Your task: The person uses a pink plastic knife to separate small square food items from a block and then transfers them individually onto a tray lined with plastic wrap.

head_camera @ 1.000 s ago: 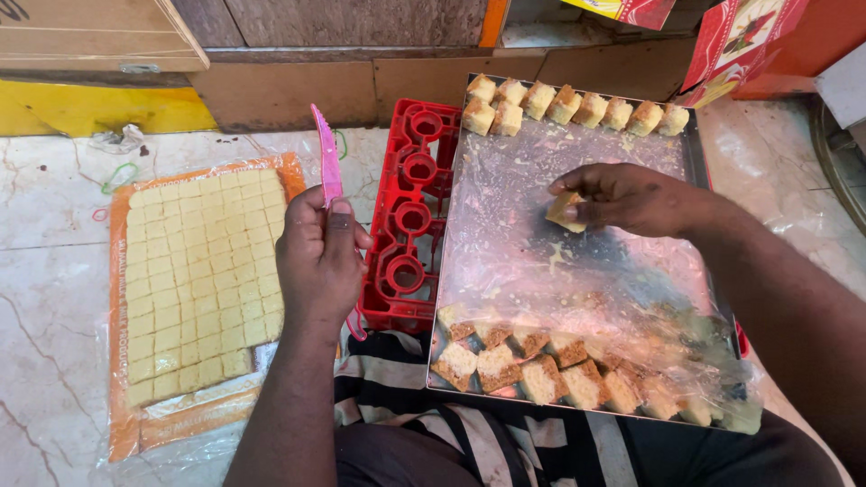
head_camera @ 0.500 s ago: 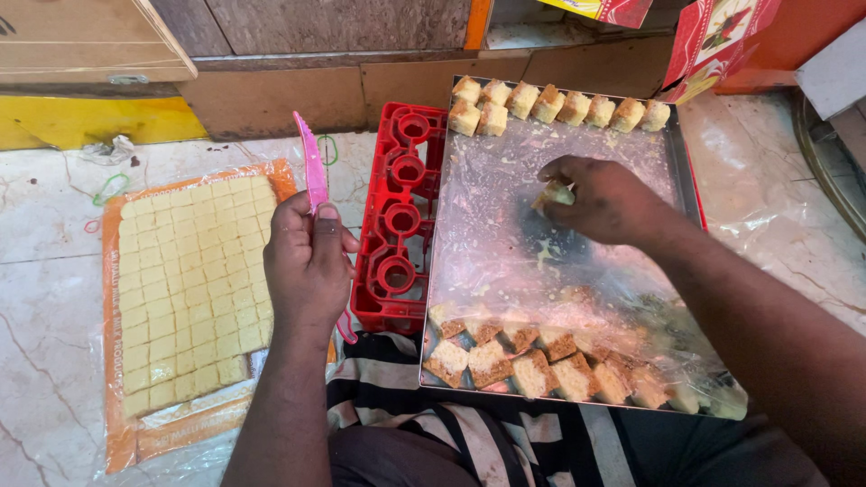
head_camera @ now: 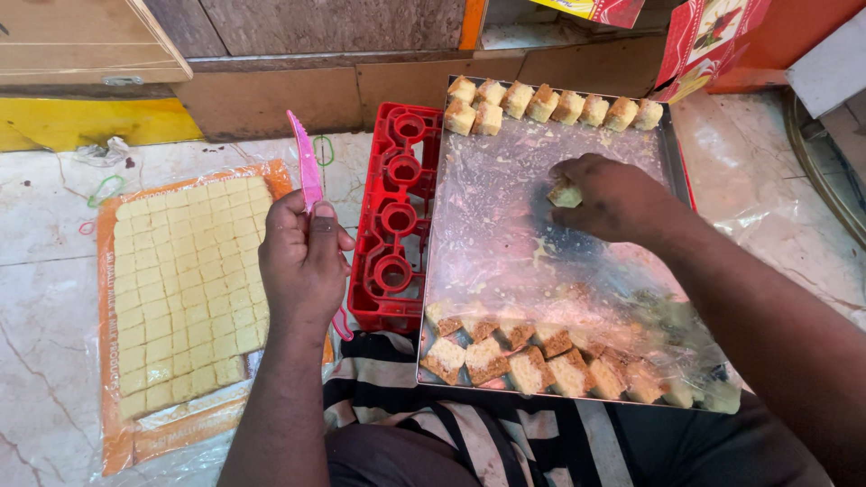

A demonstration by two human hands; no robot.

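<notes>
Right hand [head_camera: 618, 198] is pinching a sweet cube [head_camera: 566, 193] mid-tray [head_camera: 505, 225], probably heading for the upper-right row [head_camera: 550, 101], while the left hand [head_camera: 302, 261] is gripping the pink knife [head_camera: 307, 169].

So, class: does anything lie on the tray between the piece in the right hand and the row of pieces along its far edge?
Nothing visible does. The right hand holds a cake piece over the tray; only bare crumbed plastic film lies between it and the far row.
</notes>
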